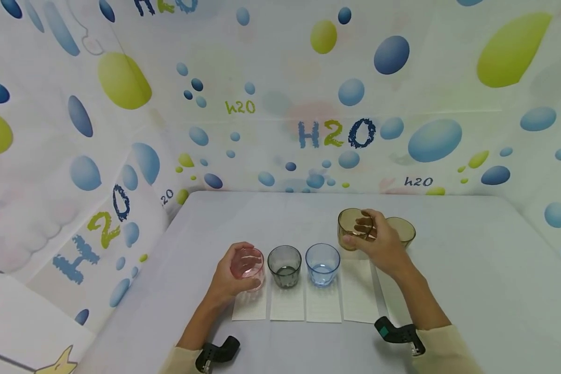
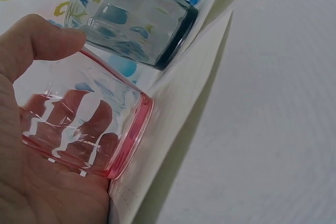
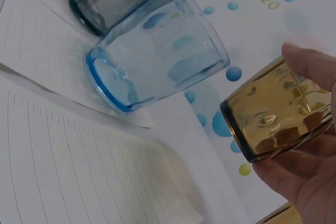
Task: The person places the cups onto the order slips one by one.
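Observation:
In the head view my left hand [image 1: 225,278] grips a pink glass [image 2: 94,114], thumb on one side and fingers round the other. Its base is at the first paper slip; whether it rests there I cannot tell. My right hand [image 1: 387,248] holds an amber glass [image 1: 348,228] raised behind the fourth paper slip [image 1: 358,296]. In the right wrist view this amber glass is tilted, thumb above and fingers below. A grey glass [image 1: 284,267] and a blue glass [image 1: 322,265] stand between the hands on paper slips.
Beyond the right wrist stands a second amber vessel [image 1: 404,229], partly hidden by the hand. Several lined paper slips [image 1: 286,306] lie side by side on the white table [image 1: 486,270]. A printed cloth [image 1: 271,140] hangs behind and to the left.

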Demonstrator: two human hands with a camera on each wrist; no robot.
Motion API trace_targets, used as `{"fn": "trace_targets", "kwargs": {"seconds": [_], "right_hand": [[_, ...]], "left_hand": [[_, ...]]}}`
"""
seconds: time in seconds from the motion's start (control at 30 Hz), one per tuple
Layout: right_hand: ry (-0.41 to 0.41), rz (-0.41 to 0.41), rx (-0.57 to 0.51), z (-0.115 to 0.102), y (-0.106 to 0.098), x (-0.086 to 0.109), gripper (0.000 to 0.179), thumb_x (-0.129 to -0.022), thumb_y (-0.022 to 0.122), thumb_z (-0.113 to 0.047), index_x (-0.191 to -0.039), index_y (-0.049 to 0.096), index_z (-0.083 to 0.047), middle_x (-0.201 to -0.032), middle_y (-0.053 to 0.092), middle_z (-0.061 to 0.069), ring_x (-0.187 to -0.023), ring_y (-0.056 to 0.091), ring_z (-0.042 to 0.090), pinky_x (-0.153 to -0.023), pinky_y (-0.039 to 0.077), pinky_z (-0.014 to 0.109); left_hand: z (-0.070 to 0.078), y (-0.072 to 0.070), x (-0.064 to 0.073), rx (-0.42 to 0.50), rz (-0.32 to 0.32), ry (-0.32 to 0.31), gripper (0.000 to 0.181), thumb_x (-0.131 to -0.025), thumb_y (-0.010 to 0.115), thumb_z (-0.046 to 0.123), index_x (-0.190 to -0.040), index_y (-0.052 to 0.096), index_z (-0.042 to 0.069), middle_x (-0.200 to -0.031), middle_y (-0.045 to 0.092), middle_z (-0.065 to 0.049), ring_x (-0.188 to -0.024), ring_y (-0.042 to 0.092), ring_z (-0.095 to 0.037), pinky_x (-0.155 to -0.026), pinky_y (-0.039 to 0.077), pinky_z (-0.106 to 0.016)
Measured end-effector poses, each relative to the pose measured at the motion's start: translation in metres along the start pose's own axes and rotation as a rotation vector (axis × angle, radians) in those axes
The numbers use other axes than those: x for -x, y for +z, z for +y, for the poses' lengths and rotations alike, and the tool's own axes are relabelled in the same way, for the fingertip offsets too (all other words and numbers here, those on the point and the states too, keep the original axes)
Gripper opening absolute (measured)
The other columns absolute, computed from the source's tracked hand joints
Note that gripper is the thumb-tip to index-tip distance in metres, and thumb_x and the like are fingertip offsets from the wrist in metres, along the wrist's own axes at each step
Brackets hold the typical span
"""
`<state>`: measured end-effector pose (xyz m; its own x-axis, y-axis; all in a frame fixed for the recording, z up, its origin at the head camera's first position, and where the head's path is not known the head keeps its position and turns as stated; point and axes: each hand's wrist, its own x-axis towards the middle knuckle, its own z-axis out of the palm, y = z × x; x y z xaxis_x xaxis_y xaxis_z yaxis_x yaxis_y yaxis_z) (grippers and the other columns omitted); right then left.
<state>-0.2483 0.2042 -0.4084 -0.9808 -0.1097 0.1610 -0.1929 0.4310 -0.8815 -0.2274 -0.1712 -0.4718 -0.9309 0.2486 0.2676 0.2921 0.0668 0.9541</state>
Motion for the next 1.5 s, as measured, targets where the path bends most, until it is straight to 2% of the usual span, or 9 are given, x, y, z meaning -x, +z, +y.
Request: {"fn": "trace_targets", "kwargs": {"seconds": [0.37, 0.53, 0.7, 0.97, 1.13, 1.37, 1.5], "right_hand": [[-0.040, 0.056, 0.111, 0.007, 0.001, 0.015, 0.080, -0.084, 0.082, -0.041, -0.143, 0.045, -0.002, -0.122, 0.067, 0.017, -0.112, 0.065, 0.031, -0.093, 0.056, 0.048], [-0.044, 0.071, 0.102, 0.017, 0.005, 0.026, 0.077, -0.083, 0.083, -0.038, -0.141, 0.047, -0.003, -0.120, 0.068, 0.015, -0.110, 0.066, 0.028, -0.089, 0.057, 0.037], [-0.016, 0.090, 0.089, 0.024, 0.007, 0.037, 0.076, -0.084, 0.082, -0.039, -0.142, 0.048, -0.005, -0.119, 0.068, 0.012, -0.108, 0.067, 0.025, -0.086, 0.054, 0.025], [-0.008, 0.135, 0.038, 0.027, 0.010, 0.048, 0.075, -0.084, 0.083, -0.036, -0.142, 0.048, -0.005, -0.117, 0.069, 0.012, -0.109, 0.065, 0.025, -0.083, 0.052, 0.018], [-0.033, 0.176, 0.023, 0.028, 0.014, 0.052, 0.074, -0.083, 0.085, -0.031, -0.141, 0.049, -0.006, -0.115, 0.069, 0.011, -0.107, 0.065, 0.022, -0.084, 0.050, 0.016], [-0.055, 0.190, 0.045, 0.029, 0.021, 0.056, 0.073, -0.082, 0.085, -0.029, -0.141, 0.049, -0.007, -0.114, 0.069, 0.009, -0.107, 0.063, 0.020, -0.085, 0.050, 0.024], [-0.061, 0.205, 0.047, 0.029, 0.021, 0.058, 0.071, -0.081, 0.086, -0.026, -0.140, 0.051, -0.007, -0.113, 0.069, 0.009, -0.105, 0.064, 0.021, -0.085, 0.050, 0.024]], "left_hand": [[-0.001, 0.000, 0.001, 0.021, -0.002, 0.011, 0.076, -0.069, 0.076, -0.011, -0.137, 0.045, 0.000, -0.128, 0.060, -0.024, -0.118, 0.060, -0.031, -0.101, 0.052, -0.034], [0.001, 0.001, 0.000, 0.033, -0.006, 0.004, 0.078, -0.068, 0.076, -0.011, -0.138, 0.043, -0.001, -0.130, 0.059, -0.023, -0.120, 0.059, -0.034, -0.102, 0.052, -0.033], [0.001, 0.002, 0.000, 0.041, -0.018, 0.005, 0.078, -0.069, 0.075, -0.011, -0.139, 0.041, -0.004, -0.130, 0.059, -0.024, -0.121, 0.058, -0.038, -0.101, 0.052, -0.033], [0.001, 0.001, 0.000, 0.045, -0.015, 0.010, 0.079, -0.069, 0.076, -0.011, -0.139, 0.040, -0.005, -0.130, 0.058, -0.024, -0.120, 0.059, -0.034, -0.101, 0.051, -0.031], [0.000, 0.000, 0.001, 0.038, -0.008, 0.012, 0.079, -0.069, 0.077, -0.012, -0.139, 0.040, -0.006, -0.130, 0.059, -0.024, -0.119, 0.060, -0.030, -0.101, 0.052, -0.030], [-0.001, -0.001, 0.000, 0.033, -0.010, 0.020, 0.078, -0.070, 0.077, -0.011, -0.138, 0.042, -0.005, -0.130, 0.058, -0.027, -0.119, 0.060, -0.032, -0.101, 0.052, -0.032], [-0.001, 0.000, 0.000, 0.025, -0.006, 0.011, 0.079, -0.070, 0.077, -0.011, -0.139, 0.041, -0.006, -0.130, 0.059, -0.024, -0.120, 0.060, -0.032, -0.101, 0.051, -0.032]]}}
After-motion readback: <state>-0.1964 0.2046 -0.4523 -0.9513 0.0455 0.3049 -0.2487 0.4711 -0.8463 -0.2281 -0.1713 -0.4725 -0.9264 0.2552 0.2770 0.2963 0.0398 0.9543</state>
